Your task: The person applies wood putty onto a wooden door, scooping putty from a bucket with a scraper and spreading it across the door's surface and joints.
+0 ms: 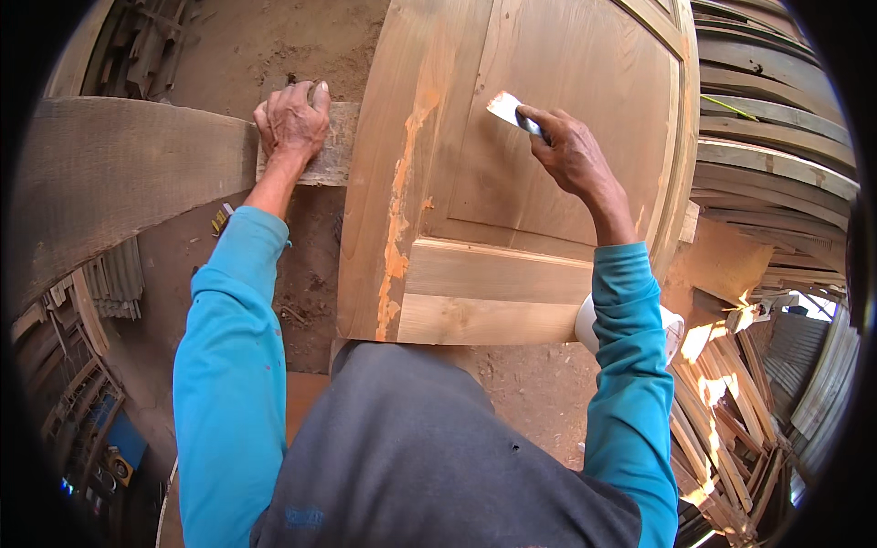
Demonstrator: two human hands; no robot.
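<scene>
A pale wooden panel door [585,100] lies flat in front of me, with an orange streak of filler [398,219] running down its left stile. My right hand [571,151] grips a putty knife [508,109], whose flat blade rests on the door's recessed panel. My left hand [292,121] is pressed, fingers curled, on the end of a grey weathered plank [119,169] that runs under the door's left edge. Both arms wear teal sleeves.
A white container [585,324] sits just below the door's near right corner, partly hidden by my right arm. Stacked planks [776,128] fill the right side, with more timber offcuts [731,420] at lower right. Dirt floor [274,46] lies beyond the plank.
</scene>
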